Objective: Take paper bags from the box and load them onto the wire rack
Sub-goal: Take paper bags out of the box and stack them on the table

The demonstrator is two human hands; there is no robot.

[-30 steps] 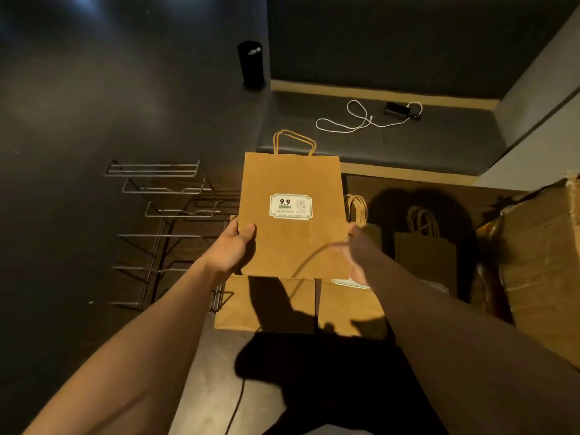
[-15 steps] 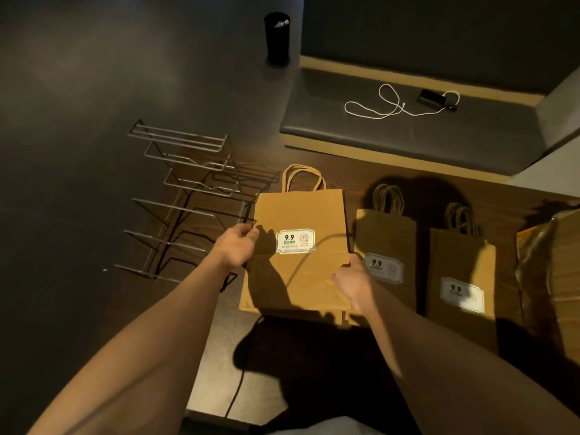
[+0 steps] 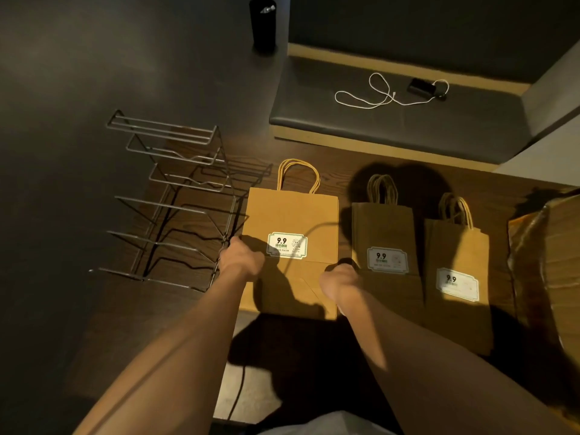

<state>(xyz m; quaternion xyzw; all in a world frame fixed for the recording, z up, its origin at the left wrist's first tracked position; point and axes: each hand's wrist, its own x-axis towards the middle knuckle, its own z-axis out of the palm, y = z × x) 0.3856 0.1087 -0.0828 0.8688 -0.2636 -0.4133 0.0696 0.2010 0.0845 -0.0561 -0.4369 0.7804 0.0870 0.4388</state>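
Note:
A flat brown paper bag (image 3: pixel 293 215) with twisted handles and a white "9.9" label lies on the wooden table, just right of the wire rack (image 3: pixel 175 196). My left hand (image 3: pixel 240 257) grips the bag's left edge, close to the rack's near corner. My right hand (image 3: pixel 340 277) grips its right edge lower down. Two more labelled bags (image 3: pixel 384 227) (image 3: pixel 456 255) lie side by side to the right. The cardboard box (image 3: pixel 552 262) shows at the right edge. The rack's slots hold nothing.
A dark bench seat (image 3: pixel 392 117) behind the table carries a white cable (image 3: pixel 370 95) and a small black device (image 3: pixel 422 86). A black cylinder (image 3: pixel 263 25) stands on the floor at the back. A thin black cord (image 3: pixel 238 390) hangs off the table's near edge.
The bag was held upright in the air a second ago; both hands have lowered it flat onto the table beside the rack, still gripping its two edges.

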